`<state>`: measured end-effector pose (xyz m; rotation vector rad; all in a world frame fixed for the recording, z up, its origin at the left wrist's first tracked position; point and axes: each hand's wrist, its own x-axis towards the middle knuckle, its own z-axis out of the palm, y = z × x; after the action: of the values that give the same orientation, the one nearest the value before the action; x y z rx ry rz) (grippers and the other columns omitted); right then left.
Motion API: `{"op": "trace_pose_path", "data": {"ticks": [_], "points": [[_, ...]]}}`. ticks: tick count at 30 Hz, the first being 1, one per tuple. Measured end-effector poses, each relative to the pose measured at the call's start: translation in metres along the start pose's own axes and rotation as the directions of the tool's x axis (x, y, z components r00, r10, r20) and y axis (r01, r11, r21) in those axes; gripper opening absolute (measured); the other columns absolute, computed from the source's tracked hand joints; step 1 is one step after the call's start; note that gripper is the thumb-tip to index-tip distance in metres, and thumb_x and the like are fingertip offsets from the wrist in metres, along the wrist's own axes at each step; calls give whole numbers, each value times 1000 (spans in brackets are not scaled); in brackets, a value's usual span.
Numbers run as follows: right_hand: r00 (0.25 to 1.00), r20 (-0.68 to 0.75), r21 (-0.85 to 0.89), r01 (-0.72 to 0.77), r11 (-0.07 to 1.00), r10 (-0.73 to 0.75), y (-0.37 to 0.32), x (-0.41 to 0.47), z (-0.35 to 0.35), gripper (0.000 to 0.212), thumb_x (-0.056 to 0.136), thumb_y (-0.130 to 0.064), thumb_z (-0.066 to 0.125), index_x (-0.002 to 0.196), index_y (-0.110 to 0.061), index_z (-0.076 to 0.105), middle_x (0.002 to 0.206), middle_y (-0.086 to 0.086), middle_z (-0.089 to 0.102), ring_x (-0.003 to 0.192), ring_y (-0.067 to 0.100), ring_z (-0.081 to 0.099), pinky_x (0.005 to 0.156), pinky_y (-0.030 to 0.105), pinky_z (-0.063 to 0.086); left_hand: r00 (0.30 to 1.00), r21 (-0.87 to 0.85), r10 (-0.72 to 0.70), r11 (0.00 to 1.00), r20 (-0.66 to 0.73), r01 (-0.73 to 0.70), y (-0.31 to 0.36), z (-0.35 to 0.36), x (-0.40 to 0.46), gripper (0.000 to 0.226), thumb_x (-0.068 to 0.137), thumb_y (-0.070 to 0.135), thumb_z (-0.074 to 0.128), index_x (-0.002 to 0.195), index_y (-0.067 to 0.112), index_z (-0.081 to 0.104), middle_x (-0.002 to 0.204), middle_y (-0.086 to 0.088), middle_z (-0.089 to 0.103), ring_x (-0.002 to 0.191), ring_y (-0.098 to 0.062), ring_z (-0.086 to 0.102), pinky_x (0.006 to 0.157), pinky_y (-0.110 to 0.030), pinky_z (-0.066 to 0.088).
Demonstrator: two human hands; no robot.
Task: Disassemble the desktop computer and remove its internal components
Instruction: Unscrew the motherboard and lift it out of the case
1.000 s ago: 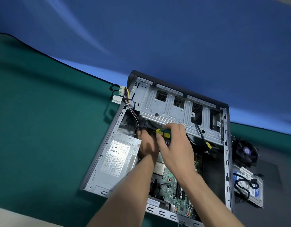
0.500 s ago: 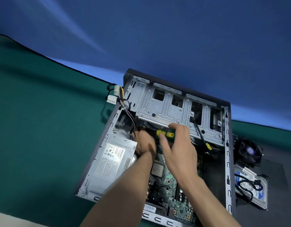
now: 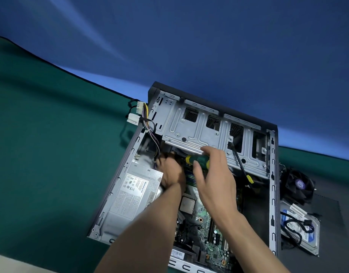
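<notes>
The open desktop case [image 3: 273, 174] lies on its side on the green mat. Inside are the grey power supply [image 3: 130, 196], the green motherboard [image 3: 207, 219] with its bare CPU [image 3: 187, 205], and the metal drive cage [image 3: 201, 133]. My right hand [image 3: 215, 180] grips a green and yellow screwdriver [image 3: 197, 160] lying sideways under the drive cage. My left hand [image 3: 172, 172] reaches into the case beside the power supply, its fingers curled down among the cables; what they touch is hidden.
Loose white power connectors [image 3: 137, 113] on coloured wires hang over the case's far left corner. To the right of the case, on a black panel [image 3: 331, 223], lie a removed cooler fan [image 3: 298, 185] and a hard drive [image 3: 299, 231] with a black cable.
The view has shifted slightly, so the case appears lower and to the left. Both hands stay at the same spot under the drive cage; the screwdriver handle shows more between my right fingers.
</notes>
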<state>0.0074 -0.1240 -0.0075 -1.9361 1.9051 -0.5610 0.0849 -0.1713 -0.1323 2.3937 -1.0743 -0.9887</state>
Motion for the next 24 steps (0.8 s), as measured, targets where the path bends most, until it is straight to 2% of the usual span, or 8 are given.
{"op": "trace_pose_path", "data": {"ticks": [3, 8, 10, 12, 14, 16, 21, 24], "points": [[1000, -26, 67, 12, 998, -10, 3, -3, -3, 30, 90, -22, 55, 120, -21, 48, 107, -11, 44, 80, 16, 54, 68, 27, 38, 999, 15, -13, 1000, 38, 12, -2, -1, 4, 36, 96, 14, 43, 131, 5, 49, 140, -11, 43, 132, -23, 33, 108, -32, 26], [994, -106, 132, 5, 991, 9, 14, -15, -13, 25, 87, -23, 59, 109, -28, 49, 98, -15, 45, 66, 7, 49, 61, 19, 36, 1000, 77, 27, 997, -2, -27, 5, 3, 1, 29, 94, 13, 46, 118, 3, 59, 136, -13, 47, 134, -25, 32, 111, -35, 23], [993, -119, 134, -5, 991, 21, 19, -21, -17, 24, 85, -25, 60, 102, -34, 46, 95, -14, 46, 70, 6, 50, 61, 14, 37, 998, 86, 39, 996, -57, -34, 6, 3, -2, 25, 92, 13, 51, 110, 1, 62, 133, -14, 50, 132, -27, 35, 110, -36, 26], [992, -115, 130, -34, 991, 49, 25, -28, -20, 25, 83, -25, 64, 97, -35, 46, 95, -14, 47, 84, -1, 50, 63, 13, 39, 995, 67, 59, 996, -85, -53, 8, 0, -5, 23, 90, 12, 53, 107, 0, 64, 126, -15, 54, 126, -27, 41, 105, -35, 33], [991, -88, 120, -94, 988, 105, 30, -35, -23, 25, 81, -24, 67, 95, -32, 48, 98, -13, 47, 84, -1, 51, 66, 22, 43, 991, 28, 57, 998, -121, -54, 12, -5, -10, 20, 89, 10, 54, 101, -2, 64, 115, -16, 58, 112, -28, 52, 86, -31, 42], [985, -21, 54, -169, 984, 170, 34, -41, -26, 25, 81, -24, 66, 94, -30, 46, 101, -10, 45, 75, 7, 52, 65, 26, 41, 986, -41, 37, 998, -160, -44, 16, -10, -17, 18, 89, 7, 53, 97, -5, 64, 111, -17, 57, 100, -30, 58, 70, -30, 39], [915, 177, -189, -331, 925, 363, 36, -51, -30, 38, 84, -32, 66, 107, -25, 36, 104, 1, 55, 78, 22, 57, 61, 31, 38, 988, -191, 60, 978, -140, -86, 20, -22, -34, 22, 88, 7, 57, 96, -12, 62, 111, -22, 56, 100, -33, 54, 81, -35, 40], [823, 324, -405, -324, 855, 466, 37, -47, -24, 48, 88, -36, 59, 123, -13, 37, 120, 10, 54, 98, 30, 60, 70, 33, 42, 994, -325, 92, 940, -54, -105, 18, -31, -47, 12, 85, 5, 61, 75, -2, 65, 92, -16, 63, 81, -27, 56, 74, -28, 41]]}}
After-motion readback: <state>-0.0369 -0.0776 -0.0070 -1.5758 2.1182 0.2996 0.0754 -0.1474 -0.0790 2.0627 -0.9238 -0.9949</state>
